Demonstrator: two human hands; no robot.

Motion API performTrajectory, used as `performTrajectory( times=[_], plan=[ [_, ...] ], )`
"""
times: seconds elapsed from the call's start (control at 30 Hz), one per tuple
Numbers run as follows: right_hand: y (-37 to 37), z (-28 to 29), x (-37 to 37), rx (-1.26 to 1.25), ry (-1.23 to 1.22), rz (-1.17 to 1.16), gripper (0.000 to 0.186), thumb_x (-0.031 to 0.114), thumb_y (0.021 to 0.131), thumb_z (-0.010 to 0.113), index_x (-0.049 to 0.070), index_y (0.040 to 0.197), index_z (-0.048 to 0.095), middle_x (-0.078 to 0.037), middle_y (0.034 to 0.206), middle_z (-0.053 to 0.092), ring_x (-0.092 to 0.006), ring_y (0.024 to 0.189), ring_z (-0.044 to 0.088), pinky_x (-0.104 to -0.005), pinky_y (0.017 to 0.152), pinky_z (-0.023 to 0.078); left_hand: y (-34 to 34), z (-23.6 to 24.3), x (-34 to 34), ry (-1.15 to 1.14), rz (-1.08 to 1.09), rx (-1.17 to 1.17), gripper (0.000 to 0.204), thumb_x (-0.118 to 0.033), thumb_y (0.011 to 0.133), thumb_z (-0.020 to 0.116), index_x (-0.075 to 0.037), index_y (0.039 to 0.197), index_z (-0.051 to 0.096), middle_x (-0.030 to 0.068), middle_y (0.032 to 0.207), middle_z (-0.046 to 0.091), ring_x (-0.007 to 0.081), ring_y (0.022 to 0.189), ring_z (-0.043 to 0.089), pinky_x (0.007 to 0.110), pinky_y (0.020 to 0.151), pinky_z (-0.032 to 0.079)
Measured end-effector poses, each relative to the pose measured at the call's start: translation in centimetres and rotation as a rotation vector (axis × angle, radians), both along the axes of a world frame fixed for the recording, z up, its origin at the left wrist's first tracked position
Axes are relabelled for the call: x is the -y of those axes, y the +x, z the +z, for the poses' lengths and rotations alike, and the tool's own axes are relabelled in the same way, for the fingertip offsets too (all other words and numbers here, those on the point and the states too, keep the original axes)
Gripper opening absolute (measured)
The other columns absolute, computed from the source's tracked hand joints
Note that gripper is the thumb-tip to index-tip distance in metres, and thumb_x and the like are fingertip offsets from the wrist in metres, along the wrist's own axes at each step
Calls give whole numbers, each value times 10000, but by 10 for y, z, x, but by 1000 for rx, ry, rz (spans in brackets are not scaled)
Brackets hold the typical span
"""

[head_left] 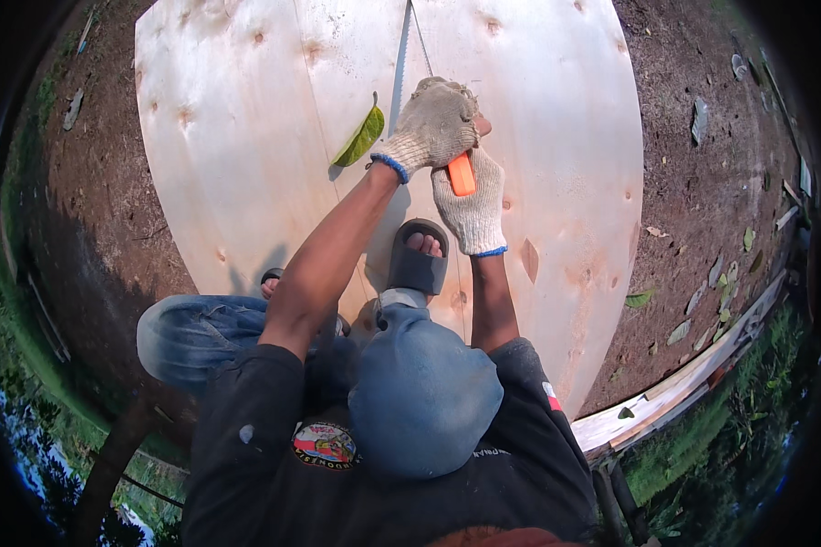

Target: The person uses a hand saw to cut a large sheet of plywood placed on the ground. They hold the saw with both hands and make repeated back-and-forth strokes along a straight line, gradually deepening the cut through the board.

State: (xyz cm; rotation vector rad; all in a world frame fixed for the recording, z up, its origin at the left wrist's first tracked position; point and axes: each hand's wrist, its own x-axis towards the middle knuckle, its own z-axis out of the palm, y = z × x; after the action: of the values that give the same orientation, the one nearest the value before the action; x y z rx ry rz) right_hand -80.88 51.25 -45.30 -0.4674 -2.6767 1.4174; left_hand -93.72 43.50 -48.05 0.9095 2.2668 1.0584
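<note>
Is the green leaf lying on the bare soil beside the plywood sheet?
No, the green leaf rests on the pale plywood sheet, just left of the saw blade.

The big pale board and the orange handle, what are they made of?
The board looks like plywood: pale, unpainted wood with knots and flowing grain, matte. The orange handle looks like smooth plastic, bright and even in colour, though both gloved hands cover most of it. The saw blade looks like thin grey metal. The gloves seem knitted fabric.
</note>
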Motion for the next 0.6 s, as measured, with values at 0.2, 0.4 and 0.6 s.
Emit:
performTrajectory(
  times=[0.2,0.4,0.6],
  plan=[
    [44,42,13,-27,-88,-28,208,102,870,725,-13,1027,651,-172,825,706,-352,727,703,-386,684,560,56,25,10,213,61,-190,215,-257,774,618,-93,638,643,83,704,629,286,837,642,456,884,483],
    [16,18,1,97,-41,-13,172,60,870,701,-11,1016,643,-174,814,701,-344,725,702,-403,687,555,29,7,2,85,6,-176,236,-278,765,623,-83,633,644,87,742,672,298,843,632,432,904,479],
    [17,3,5,-68,-31,-65,180,59,869,694,-14,1026,645,-185,817,701,-352,728,695,-417,712,550,16,3,-2,44,-97,-302,230,-251,778,619,-66,642,637,114,736,663,333,787,625,443,882,477]
  ],
)
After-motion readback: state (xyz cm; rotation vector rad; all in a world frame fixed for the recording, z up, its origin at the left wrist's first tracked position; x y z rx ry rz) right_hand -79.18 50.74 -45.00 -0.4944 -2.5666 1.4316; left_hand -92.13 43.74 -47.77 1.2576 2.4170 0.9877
